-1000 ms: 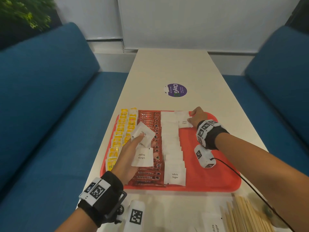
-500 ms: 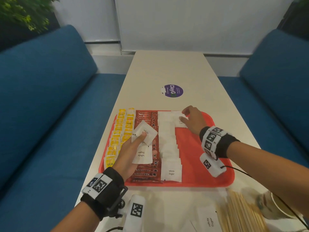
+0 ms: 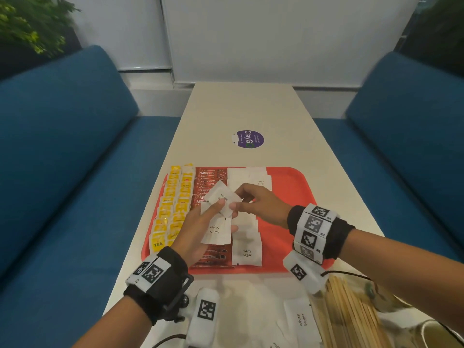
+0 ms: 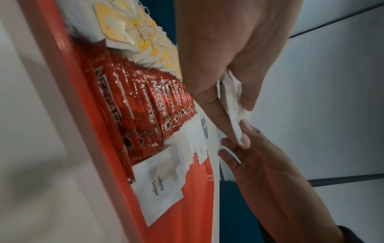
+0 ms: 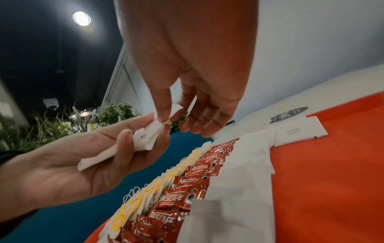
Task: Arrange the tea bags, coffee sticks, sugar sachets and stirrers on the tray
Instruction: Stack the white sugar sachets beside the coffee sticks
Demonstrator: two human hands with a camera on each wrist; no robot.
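Since the earlier frame, my right hand (image 3: 261,205) had come back from the far sugar row to meet my left hand (image 3: 200,231) above the tray (image 3: 296,187). My left hand held a small fan of sugar sachets (image 3: 218,228), thumb curled over them; my right hand pinched the corner of the top sachet (image 3: 222,197). I judged I should peel off only that one, keep the rest clamped, and lay it square beside the second sugar column (image 3: 261,180), edges aligned. Stirrers (image 3: 349,315) waited on the tabletop (image 3: 246,106).

Head view: looks forward and down over table (image 3: 241,109), tray (image 3: 296,187) mid-frame. Wrist views: close, angled low along tray; both share sachet rows.
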